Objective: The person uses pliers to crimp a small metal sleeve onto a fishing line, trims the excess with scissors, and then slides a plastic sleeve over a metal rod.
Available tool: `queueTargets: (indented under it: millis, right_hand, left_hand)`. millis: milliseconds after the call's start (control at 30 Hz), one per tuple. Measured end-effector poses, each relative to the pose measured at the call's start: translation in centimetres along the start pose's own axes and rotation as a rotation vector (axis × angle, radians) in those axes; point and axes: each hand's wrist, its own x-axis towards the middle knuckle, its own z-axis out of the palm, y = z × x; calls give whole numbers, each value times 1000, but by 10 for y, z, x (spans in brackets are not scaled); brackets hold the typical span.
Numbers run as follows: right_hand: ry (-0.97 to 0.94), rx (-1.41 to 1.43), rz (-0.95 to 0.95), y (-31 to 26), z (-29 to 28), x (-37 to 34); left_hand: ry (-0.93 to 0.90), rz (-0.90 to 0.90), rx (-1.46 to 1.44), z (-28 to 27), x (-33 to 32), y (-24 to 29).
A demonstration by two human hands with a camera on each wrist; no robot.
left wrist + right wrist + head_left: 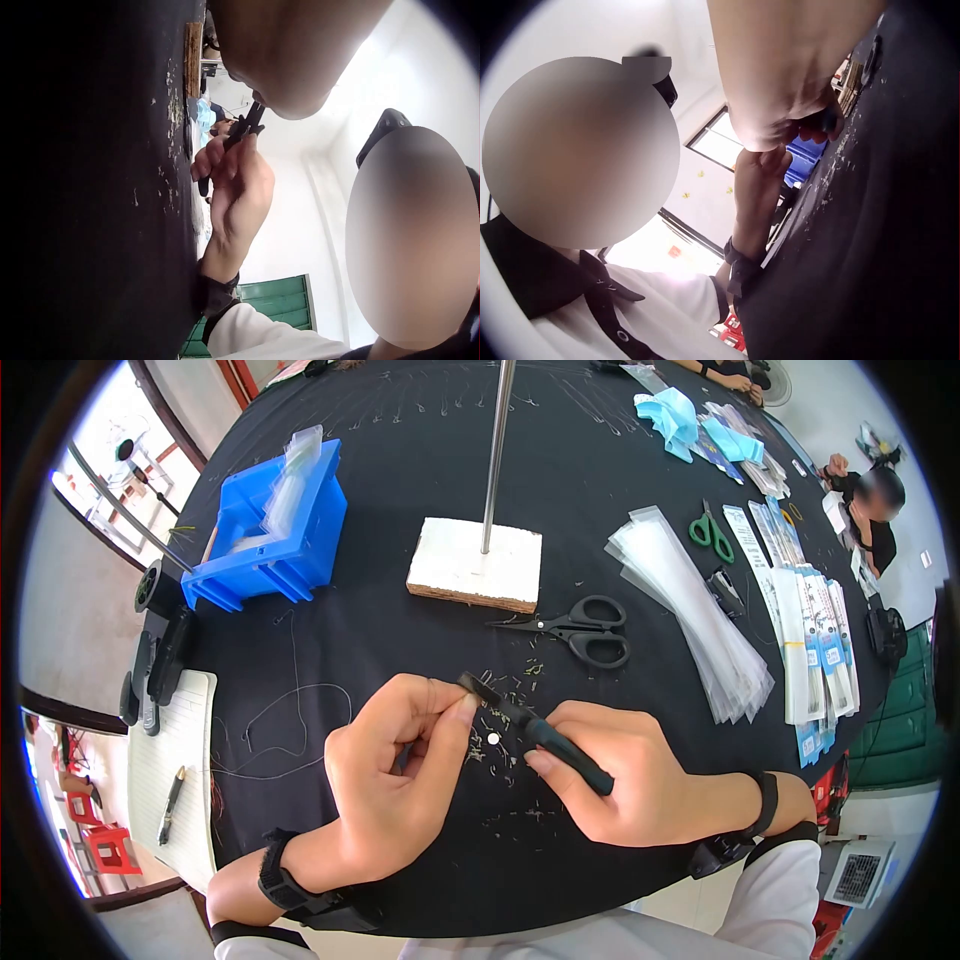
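My right hand [620, 770] grips dark-handled pliers [560, 743], thumb along the near side, and their jaws point at my left fingertips. Thumb and forefinger of my left hand [400, 770] pinch together right at the jaw tips, and a thin line [430, 682] crosses the forefinger. Whatever small end sits between those fingertips is hidden. In the left wrist view the pliers [251, 124] slant up to the left hand, above the table. Below both hands, small pale clippings [533, 669] and a white round dot [493, 739] lie on the black cloth.
Black scissors [575, 628] lie beyond my hands, beside a white block [475, 560] carrying an upright metal rod [497, 450]. Left are a blue bin [320, 510], a notebook [175, 730] with a pen [173, 805], and loose line. Clear plastic sleeves [690, 620] and green scissors [711, 535] lie right.
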Motion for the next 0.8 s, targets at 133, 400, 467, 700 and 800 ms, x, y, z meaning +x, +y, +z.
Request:
queueTargets:
  millis: [133, 400, 467, 700, 800]
  right_hand:
    - [-15, 189, 91, -2, -1, 1]
    - [-71, 93, 53, -3, -6, 1]
    - [-85, 82, 49, -3, -7, 1]
    - [-61, 190, 5, 6, -3, 7]
    - [-70, 96, -26, 8, -4, 7]
  left_hand:
    - [-17, -2, -18, -2, 2, -1]
    - [-44, -59, -9, -2, 1, 6]
    - [-48, -25, 8, -3, 1, 4]
    - [-84, -146, -143, -6, 4, 9]
    - [-112, -195, -172, -8, 5, 7]
